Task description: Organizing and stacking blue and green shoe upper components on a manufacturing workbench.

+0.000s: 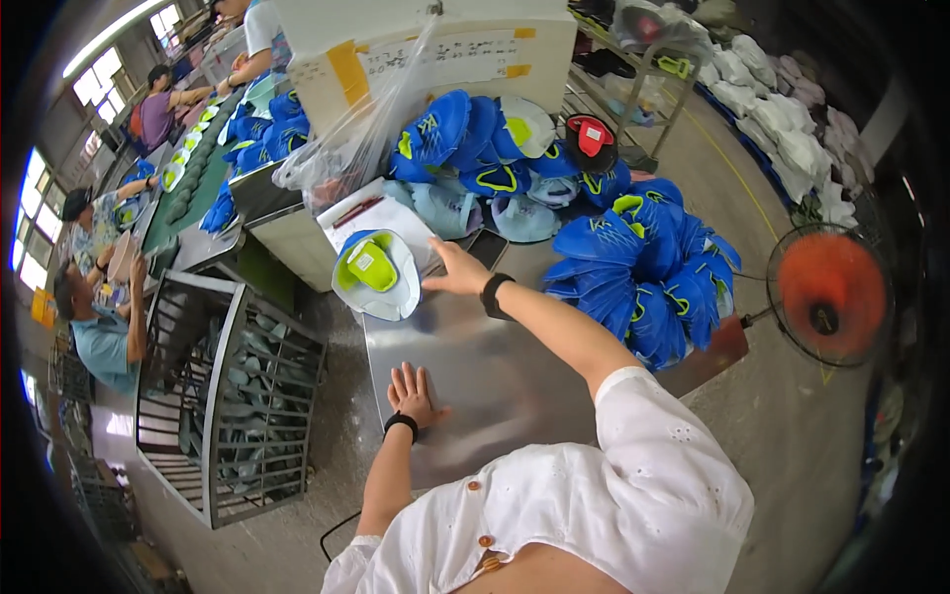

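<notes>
My left hand [416, 399] lies flat on the bare metal tabletop [495, 381], fingers spread, holding nothing. Farther off, my right hand [460, 269] reaches toward a white shoe upper [394, 293] with a lime-green lining; its thumb and fingers are apart. The hand is at the upper's right edge, and whether it touches is hard to see. This upper rests at the table's far left corner, by a white paper sheet [396, 213] with a red pen [357, 210] on it. To the right, blue shoe uppers [633, 257] are stacked in a ring.
Beyond the table, blue and pale shoe uppers [475, 139] are heaped below a white box [435, 49] and a plastic bag [366, 129]. A metal cage cart [223, 396] stands left, an orange-red fan [826, 292] right. Several people work along a green conveyor [188, 198].
</notes>
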A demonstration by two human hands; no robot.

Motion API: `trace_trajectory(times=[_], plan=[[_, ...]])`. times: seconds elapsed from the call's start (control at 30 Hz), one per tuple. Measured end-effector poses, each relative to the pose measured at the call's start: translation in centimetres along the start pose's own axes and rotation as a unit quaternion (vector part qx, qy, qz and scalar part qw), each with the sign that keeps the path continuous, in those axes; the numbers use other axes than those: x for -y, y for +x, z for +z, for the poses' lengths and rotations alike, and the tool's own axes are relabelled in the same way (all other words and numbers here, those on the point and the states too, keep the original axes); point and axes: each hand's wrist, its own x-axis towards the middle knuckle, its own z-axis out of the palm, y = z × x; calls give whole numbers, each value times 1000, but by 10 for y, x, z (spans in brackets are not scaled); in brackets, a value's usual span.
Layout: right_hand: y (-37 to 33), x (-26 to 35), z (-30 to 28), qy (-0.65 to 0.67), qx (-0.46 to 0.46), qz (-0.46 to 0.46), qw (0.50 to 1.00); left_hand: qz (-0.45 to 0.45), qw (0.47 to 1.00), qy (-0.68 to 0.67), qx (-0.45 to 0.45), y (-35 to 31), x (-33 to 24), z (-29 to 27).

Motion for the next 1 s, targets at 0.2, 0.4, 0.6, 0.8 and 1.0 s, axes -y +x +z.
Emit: trace_trajectory(times=[0.2, 0.4, 0.6, 0.8, 1.0], plan=[[10, 63, 47, -156, -28, 43, 986, 3, 1000, 1, 4, 3, -8, -6], [30, 50, 60, -63, -87, 202, 973, 12, 999, -37, -24, -3, -9, -7], [75, 50, 1, -9, -177, -137, 975, 27, 998, -55, -34, 2, -1, 4], [167, 56, -109, -292, -175, -199, 919, 21, 996, -74, -38, -3, 2, 0], [215, 4, -86, -532, -65, -248, 807, 25, 997, -65, -24, -5, 1, -2]])
